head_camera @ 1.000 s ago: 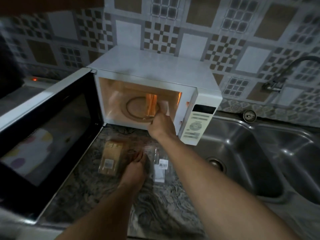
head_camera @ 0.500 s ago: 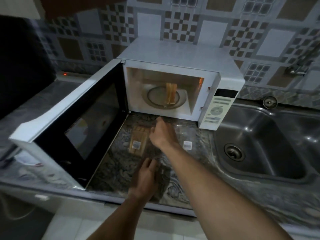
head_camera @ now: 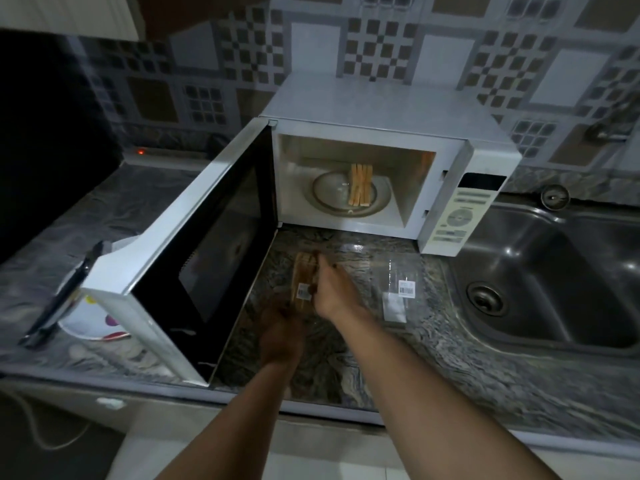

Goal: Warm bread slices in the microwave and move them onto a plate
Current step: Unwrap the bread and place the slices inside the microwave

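Microwave [head_camera: 377, 109]: stands at the far side of the desk [head_camera: 450, 368]; its door [head_camera: 194, 258] is swung fully open to the left.
Bread slices [head_camera: 361, 184]: several slices stand on edge, packed side by side, on the glass turntable [head_camera: 332, 199] inside the cavity, right of its middle.
Bread packet [head_camera: 304, 277]: lies flat on the desk just in front of the microwave, long axis running near to far; a barcode label shows at its near end.
My right hand [head_camera: 332, 289]: lies over the right edge of the packet, fingers curled down toward it; blur prevents me from telling whether it grips the wrapper or only touches it.
My left hand [head_camera: 282, 336]: sits at the near end of the packet, palm down; blurred, so I cannot tell whether it is closed on anything.
Empty wrapper [head_camera: 401, 292]: clear plastic, flat on the desk to the right of the packet, apart from both hands.
Key relation: the packet lies directly under and ahead of both hands. The right hand is the nearer to the microwave opening, which lies far and slightly right of it.
Plate [head_camera: 93, 323]: a spotted white plate rests on the desk at the left, mostly hidden behind the open door.
Stage, as judged: loading is under way; the door is not yet shut.
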`<state>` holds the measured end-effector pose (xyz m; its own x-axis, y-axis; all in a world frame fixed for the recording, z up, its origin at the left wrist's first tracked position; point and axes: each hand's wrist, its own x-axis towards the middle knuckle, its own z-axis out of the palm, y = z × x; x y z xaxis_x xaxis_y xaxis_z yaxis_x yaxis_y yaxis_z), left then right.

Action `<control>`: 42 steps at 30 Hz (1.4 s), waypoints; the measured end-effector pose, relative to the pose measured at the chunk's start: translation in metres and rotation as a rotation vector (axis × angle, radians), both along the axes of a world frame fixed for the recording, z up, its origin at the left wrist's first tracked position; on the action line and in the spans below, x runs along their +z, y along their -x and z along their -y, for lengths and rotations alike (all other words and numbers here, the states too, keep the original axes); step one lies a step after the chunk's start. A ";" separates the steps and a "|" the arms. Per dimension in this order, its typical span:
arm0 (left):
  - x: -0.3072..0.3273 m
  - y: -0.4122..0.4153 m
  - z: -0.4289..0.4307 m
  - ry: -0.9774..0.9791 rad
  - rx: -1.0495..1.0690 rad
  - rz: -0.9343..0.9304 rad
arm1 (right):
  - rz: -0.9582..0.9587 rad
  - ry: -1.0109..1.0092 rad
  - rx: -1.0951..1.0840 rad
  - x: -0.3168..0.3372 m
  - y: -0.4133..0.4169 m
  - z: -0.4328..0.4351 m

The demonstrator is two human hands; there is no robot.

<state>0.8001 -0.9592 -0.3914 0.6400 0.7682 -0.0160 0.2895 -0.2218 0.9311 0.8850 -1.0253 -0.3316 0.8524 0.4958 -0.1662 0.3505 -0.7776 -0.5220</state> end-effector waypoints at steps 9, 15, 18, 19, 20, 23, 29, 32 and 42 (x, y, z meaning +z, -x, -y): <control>0.006 -0.018 -0.006 0.641 0.062 0.061 | 0.326 0.122 0.167 -0.006 0.005 0.016; -0.001 -0.027 -0.009 0.687 0.053 0.140 | 0.120 0.206 0.291 -0.006 0.013 0.029; -0.004 -0.028 -0.012 0.741 0.089 0.155 | 0.113 0.223 0.306 -0.007 0.012 0.030; -0.003 -0.027 -0.012 0.770 0.090 0.159 | 0.115 0.228 0.303 -0.007 0.011 0.029; -0.003 -0.025 -0.013 0.792 0.084 0.169 | 0.107 0.226 0.289 -0.007 0.009 0.029; 0.000 -0.019 -0.011 0.816 0.038 0.212 | 0.089 0.217 0.240 -0.003 0.008 0.028; -0.007 -0.019 -0.012 0.765 -0.018 0.226 | 0.114 0.248 0.244 -0.001 0.009 0.022; -0.008 -0.019 -0.012 0.752 -0.012 0.203 | 0.112 0.259 0.257 0.000 0.008 0.021; -0.005 -0.018 -0.021 0.387 -0.131 -0.011 | 0.271 0.109 0.313 0.020 0.008 0.025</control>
